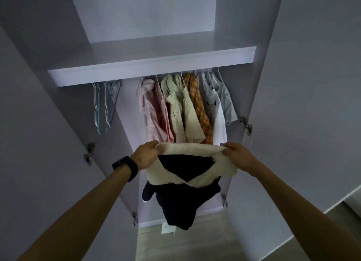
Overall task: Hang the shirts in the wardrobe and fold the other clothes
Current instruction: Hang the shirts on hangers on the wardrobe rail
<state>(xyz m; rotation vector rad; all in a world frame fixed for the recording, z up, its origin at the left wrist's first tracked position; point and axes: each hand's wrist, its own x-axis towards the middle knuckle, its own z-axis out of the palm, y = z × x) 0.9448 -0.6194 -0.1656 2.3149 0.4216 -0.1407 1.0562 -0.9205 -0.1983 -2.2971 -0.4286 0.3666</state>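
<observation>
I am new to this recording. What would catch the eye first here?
The left hand and right hand hold up a navy and cream garment in the centre. Behind it, pastel shirts hang under the wardrobe shelf, with empty hangers to their left.

Before you, one wardrobe (pixel 242 85), doors open. Its shelf (pixel 152 65) runs across. Under the front edge: bare hangers (pixel 103 104) bunched at your left, then, apart from them, pink striped shirt (pixel 150 108), floral shirt (pixel 173 104), cream shirt (pixel 190 112), orange check shirt (pixel 199 104), white top (pixel 214 108), pale blue top (pixel 226 102). Floor (pixel 185 245) below — one small white item (pixel 169 228) at the wardrobe's foot.
</observation>
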